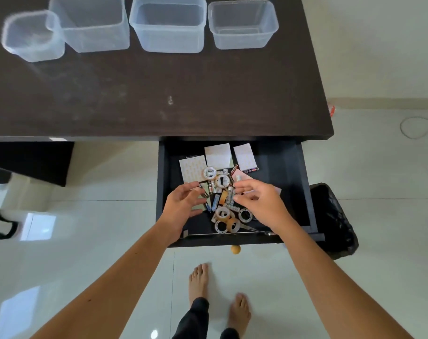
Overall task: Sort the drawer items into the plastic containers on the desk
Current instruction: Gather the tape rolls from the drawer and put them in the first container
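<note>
The dark drawer (pixel 291 182) is pulled out under the desk (pixel 159 94). In it lies a pile of batteries (pixel 216 200), several tape rolls (pixel 222 214) and three pale note pads (pixel 217 154). My left hand (pixel 183 204) hovers at the pile's left edge with relaxed fingers beside a dark battery. My right hand (pixel 259 200) is over the pile's right side, its fingertips and thumb curved close to a white battery (pixel 230 194); nothing is plainly held. Several see-through plastic containers stand along the desk's far edge: a small rounded one (pixel 32 52), then three square ones (pixel 95 42) (pixel 170 42) (pixel 243 41).
A wooden knob (pixel 235 249) sticks out of the drawer front. A black bin bag (pixel 335 223) stands right of the drawer. A thin cable (pixel 415 128) loops on the pale tiled floor. My bare feet (pixel 199 280) are below the drawer. A dark cabinet (pixel 29 160) sits under the desk's left.
</note>
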A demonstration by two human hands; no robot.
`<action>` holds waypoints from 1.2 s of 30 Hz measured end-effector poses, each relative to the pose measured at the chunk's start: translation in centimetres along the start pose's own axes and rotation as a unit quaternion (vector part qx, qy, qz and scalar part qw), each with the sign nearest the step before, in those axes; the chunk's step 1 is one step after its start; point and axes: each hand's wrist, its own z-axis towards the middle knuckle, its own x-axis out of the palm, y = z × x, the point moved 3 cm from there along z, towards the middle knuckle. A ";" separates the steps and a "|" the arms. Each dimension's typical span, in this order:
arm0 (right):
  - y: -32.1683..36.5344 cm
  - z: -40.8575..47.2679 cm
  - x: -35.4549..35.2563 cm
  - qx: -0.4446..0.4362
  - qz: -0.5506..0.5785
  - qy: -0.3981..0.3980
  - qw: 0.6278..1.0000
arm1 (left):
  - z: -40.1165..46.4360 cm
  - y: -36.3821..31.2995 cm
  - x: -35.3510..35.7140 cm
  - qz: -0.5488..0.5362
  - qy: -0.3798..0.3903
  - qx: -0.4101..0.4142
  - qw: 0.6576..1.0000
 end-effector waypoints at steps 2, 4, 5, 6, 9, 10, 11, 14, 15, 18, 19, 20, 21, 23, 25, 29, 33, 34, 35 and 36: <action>-0.1 0.8 1.0 -0.027 -0.042 0.016 0.999 | 0.1 0.2 -0.1 -0.002 -0.002 -0.001 1.000; 0.0 1.6 1.8 -0.048 -0.084 0.024 0.995 | 0.3 0.2 -0.3 -0.004 0.000 0.002 1.000; 0.1 1.9 2.1 -0.058 -0.101 0.030 0.993 | 0.4 0.3 -0.3 -0.004 0.002 0.001 1.000; 0.1 2.3 2.5 -0.068 -0.119 0.037 0.990 | 0.5 0.3 -0.3 -0.004 0.006 -0.002 1.000; -0.1 3.0 3.2 -0.099 -0.173 0.053 0.979 | 0.7 0.7 -0.4 -0.002 0.013 -0.012 1.000; -0.2 3.1 3.4 -0.102 -0.186 0.055 0.976 | 0.8 0.8 -0.4 -0.002 0.013 -0.014 1.000; -0.4 3.2 3.5 -0.103 -0.198 0.056 0.973 | 0.9 0.8 -0.4 -0.003 0.013 -0.015 1.000; -0.5 3.2 3.4 -0.110 -0.187 0.039 0.975 | 1.1 0.8 -0.4 -0.009 0.019 -0.012 1.000; -0.4 3.2 3.3 -0.112 -0.165 0.030 0.979 | 1.1 0.9 -0.4 -0.006 0.025 -0.008 1.000; 0.1 3.0 2.8 -0.095 -0.083 0.018 0.992 | 1.2 0.9 -0.2 0.010 0.047 0.004 0.999; 0.2 2.9 2.7 -0.082 -0.062 0.021 0.994 | 1.2 0.8 0.0 0.015 0.055 0.008 0.998; 0.3 2.8 2.7 -0.071 -0.046 0.027 0.996 | 1.3 0.8 0.1 0.018 0.062 0.012 0.998; 0.4 2.8 2.7 -0.062 -0.031 0.033 0.997 | 1.3 0.8 0.3 0.021 0.069 0.015 0.997; 0.2 2.8 2.7 -0.049 0.001 0.036 0.998 | 1.3 0.8 0.4 0.018 0.082 0.020 0.996; 0.0 2.9 2.7 -0.033 0.029 0.031 0.999 | 1.4 0.9 0.4 0.008 0.094 0.025 0.995; 0.0 2.8 2.8 -0.025 0.051 0.026 0.998 | 1.5 0.9 0.4 -0.008 0.104 0.026 0.994; 0.5 3.0 2.4 -0.029 0.051 0.016 0.998 | 1.8 1.0 0.2 -0.008 0.078 0.033 0.996; 0.5 3.4 2.1 -0.042 0.020 -0.012 0.999 | 1.8 1.0 0.1 -0.010 0.068 0.034 0.997; 0.4 3.8 1.9 -0.059 -0.019 -0.043 0.997 | 1.8 1.0 0.0 -0.014 0.060 0.033 0.998; 0.2 4.3 1.8 -0.075 -0.056 -0.065 0.993 | 1.8 1.0 0.0 -0.019 0.054 0.031 0.998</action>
